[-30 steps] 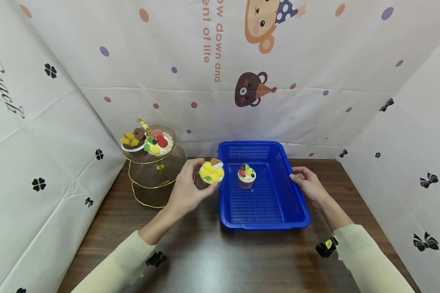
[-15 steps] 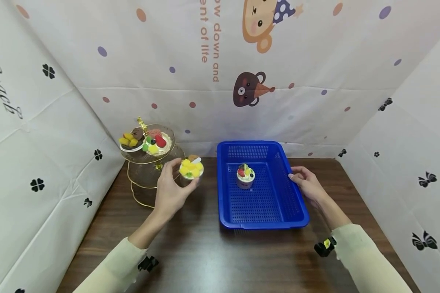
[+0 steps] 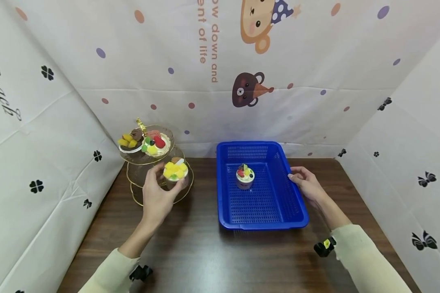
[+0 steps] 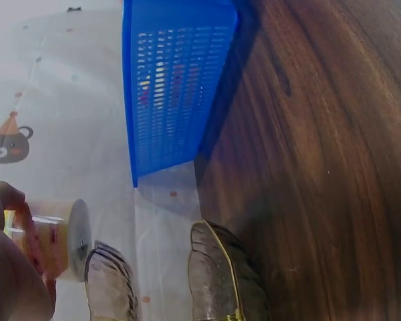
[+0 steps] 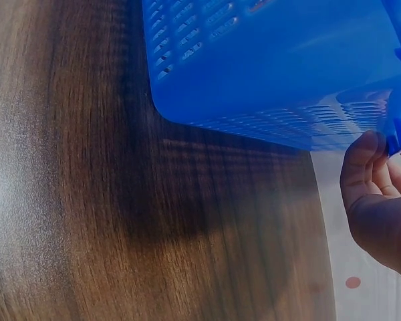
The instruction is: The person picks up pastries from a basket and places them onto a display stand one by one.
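The left hand [image 3: 157, 197] holds a cup topped with yellow cubes [image 3: 175, 171], its fingers curved round the side and parted only by the cup's width, with the thumb on the near side. The cup is upright, and in the head view it overlaps the right part of the gold-rimmed tiered stand [image 3: 141, 173], below the top tier; the left wrist view shows its base near the edge of a tier, though whether they touch I cannot tell. On the top tier sit a dish of yellow chunks with a brown piece [image 3: 130, 142] and, just beside it, a cream dessert with red, green and yellow toppings [image 3: 156, 145]. The right hand [image 3: 309, 187] grips the right rim of the blue basket [image 3: 264, 226], its fingers closed together on the edge. Inside the basket, toward the back left, stands a smaller fruit-topped cup [image 3: 245, 179]. Stand and basket rest well apart on the dark wooden bench [image 3: 212, 260], in front of a white printed backdrop [image 3: 205, 118].
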Demonstrator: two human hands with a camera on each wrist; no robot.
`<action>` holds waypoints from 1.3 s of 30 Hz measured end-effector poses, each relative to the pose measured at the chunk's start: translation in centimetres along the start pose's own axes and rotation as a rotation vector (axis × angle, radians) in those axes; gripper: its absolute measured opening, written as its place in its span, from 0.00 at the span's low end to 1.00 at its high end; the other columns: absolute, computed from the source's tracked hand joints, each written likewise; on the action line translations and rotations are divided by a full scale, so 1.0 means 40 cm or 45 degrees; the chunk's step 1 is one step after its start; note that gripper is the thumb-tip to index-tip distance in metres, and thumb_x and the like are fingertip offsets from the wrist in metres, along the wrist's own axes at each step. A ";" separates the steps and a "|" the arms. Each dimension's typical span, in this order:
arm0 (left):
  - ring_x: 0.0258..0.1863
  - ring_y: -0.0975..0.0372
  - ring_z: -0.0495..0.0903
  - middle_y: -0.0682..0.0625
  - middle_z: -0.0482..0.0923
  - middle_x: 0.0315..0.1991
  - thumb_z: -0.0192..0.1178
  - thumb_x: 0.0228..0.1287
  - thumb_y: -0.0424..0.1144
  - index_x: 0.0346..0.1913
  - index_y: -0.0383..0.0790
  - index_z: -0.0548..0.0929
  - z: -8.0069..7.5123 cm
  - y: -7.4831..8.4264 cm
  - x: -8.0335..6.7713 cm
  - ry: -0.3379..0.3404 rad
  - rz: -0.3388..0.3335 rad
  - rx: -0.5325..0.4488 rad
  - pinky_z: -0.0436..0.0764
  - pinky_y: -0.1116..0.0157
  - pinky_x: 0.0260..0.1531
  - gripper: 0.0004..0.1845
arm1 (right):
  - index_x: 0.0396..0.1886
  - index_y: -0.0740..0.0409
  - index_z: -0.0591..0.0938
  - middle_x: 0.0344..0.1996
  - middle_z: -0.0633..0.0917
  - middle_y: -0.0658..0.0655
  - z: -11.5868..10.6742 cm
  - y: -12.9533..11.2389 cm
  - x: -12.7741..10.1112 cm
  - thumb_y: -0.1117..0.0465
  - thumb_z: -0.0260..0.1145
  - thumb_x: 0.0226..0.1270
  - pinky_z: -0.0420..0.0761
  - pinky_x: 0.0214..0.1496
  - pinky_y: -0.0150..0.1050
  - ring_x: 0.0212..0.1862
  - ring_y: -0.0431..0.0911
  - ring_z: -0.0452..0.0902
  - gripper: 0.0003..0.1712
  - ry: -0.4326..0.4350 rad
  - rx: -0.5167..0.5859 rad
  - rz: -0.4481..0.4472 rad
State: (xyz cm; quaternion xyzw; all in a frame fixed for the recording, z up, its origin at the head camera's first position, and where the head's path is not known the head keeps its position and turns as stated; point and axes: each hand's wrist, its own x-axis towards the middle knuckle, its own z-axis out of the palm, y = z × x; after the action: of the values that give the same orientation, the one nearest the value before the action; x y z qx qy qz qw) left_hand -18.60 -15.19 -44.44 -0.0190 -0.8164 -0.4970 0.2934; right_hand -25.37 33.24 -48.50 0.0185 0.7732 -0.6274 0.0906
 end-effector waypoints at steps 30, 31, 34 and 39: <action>0.58 0.46 0.80 0.35 0.75 0.60 0.81 0.56 0.41 0.66 0.28 0.73 -0.078 -0.047 0.040 0.112 -0.171 0.163 0.78 0.49 0.62 0.39 | 0.75 0.64 0.64 0.40 0.83 0.48 -0.009 0.003 0.002 0.53 0.59 0.85 0.86 0.43 0.37 0.41 0.41 0.82 0.30 -0.003 0.023 -0.007; 0.58 0.46 0.80 0.35 0.75 0.60 0.81 0.57 0.41 0.66 0.27 0.73 -0.080 -0.050 0.041 0.115 -0.176 0.168 0.78 0.49 0.62 0.39 | 0.75 0.64 0.64 0.39 0.83 0.48 -0.009 0.003 0.001 0.53 0.59 0.85 0.86 0.43 0.37 0.41 0.41 0.82 0.30 -0.005 0.023 -0.008; 0.60 0.46 0.78 0.35 0.74 0.61 0.80 0.58 0.41 0.67 0.28 0.73 -0.089 -0.063 0.048 0.124 -0.202 0.189 0.79 0.50 0.63 0.39 | 0.75 0.64 0.64 0.39 0.83 0.48 -0.008 0.003 0.001 0.53 0.59 0.85 0.86 0.43 0.37 0.41 0.41 0.82 0.30 -0.011 0.024 -0.013; 0.63 0.47 0.76 0.34 0.73 0.62 0.78 0.61 0.41 0.70 0.28 0.71 -0.105 -0.083 0.064 0.141 -0.234 0.201 0.78 0.51 0.65 0.40 | 0.76 0.64 0.64 0.40 0.83 0.48 -0.007 0.003 0.000 0.54 0.59 0.85 0.85 0.41 0.36 0.40 0.41 0.81 0.30 -0.008 0.021 -0.015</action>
State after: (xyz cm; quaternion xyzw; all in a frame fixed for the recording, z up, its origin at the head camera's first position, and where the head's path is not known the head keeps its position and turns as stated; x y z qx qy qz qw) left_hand -19.86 -20.98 -44.42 0.1064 -0.8339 -0.4562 0.2916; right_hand -25.38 33.54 -48.57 0.0126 0.7678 -0.6344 0.0893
